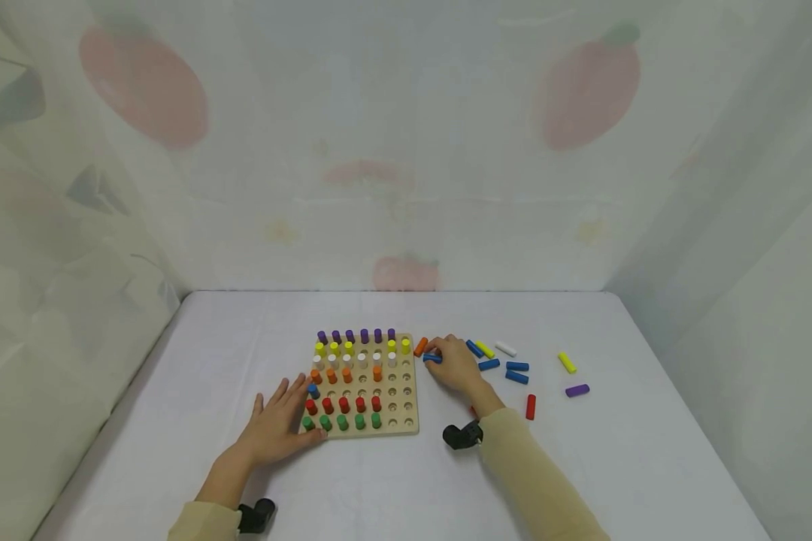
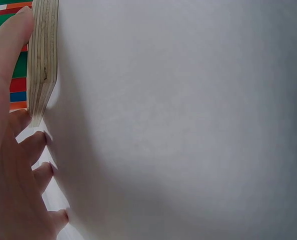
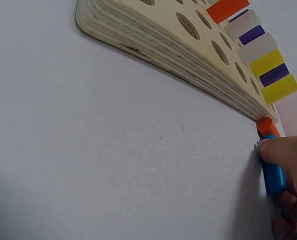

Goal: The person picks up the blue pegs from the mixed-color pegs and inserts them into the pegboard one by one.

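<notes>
Left hand [image 1: 280, 424] lies flat on the white table [image 1: 176, 391], fingers spread and straight, gripping nothing. Fingertips touch the near-left corner of the wooden pegboard [image 1: 406, 391]. Left wrist view confirms: thumb [image 2: 8, 45] along the board's plywood edge [image 2: 42, 55], other fingers splayed on the cloth.

Pegboard sits mid-table, slightly left of centre. Rows from far to near: purple pegs [image 1: 356, 336], yellow pegs [image 1: 334, 348], white pegs [image 1: 347, 360], orange pegs [image 1: 331, 375], one blue peg [image 1: 314, 391] at the left end of its row, red pegs [image 1: 343, 405], green pegs [image 1: 341, 422]. The right columns are mostly open holes.

Just right of the board's far-right corner: loose orange peg [image 1: 420, 346] lying on the table, close to the board edge. Next to it, right hand [image 1: 455, 364] pinches a loose blue peg [image 1: 432, 358] between thumb and fingertips; the peg lies flat on the table, just beside the orange one. Right wrist view: thumb tip on the blue peg [image 3: 273, 175], orange peg [image 3: 266, 127] right behind it, near the board corner.

Further right, scattered on the table: blue pegs [image 1: 516, 367], a yellow peg [image 1: 484, 349], a white peg [image 1: 505, 349], a red peg [image 1: 531, 406], then well apart a second yellow peg [image 1: 567, 363] and a purple peg [image 1: 577, 391].
</notes>
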A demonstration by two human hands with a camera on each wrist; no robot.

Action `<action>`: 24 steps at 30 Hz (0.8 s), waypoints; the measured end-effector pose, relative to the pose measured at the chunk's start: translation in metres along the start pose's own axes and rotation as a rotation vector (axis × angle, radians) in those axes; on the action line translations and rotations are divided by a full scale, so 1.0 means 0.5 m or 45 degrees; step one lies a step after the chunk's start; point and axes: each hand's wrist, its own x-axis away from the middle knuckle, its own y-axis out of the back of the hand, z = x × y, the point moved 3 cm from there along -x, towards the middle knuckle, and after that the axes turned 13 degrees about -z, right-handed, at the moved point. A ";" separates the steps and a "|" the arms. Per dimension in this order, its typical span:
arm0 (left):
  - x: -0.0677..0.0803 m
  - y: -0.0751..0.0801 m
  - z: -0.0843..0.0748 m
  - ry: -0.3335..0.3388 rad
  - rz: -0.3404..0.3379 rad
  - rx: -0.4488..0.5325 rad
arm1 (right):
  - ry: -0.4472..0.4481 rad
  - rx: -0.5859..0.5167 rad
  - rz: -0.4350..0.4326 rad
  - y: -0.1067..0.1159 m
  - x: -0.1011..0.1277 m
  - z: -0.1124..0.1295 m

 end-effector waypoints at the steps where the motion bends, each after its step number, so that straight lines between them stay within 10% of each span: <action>1: 0.000 0.000 -0.001 0.001 0.002 -0.002 | 0.002 -0.002 -0.003 0.000 0.000 0.000; 24: -0.002 0.008 -0.008 -0.002 -0.005 -0.030 | -0.010 -0.072 -0.059 -0.003 0.005 -0.004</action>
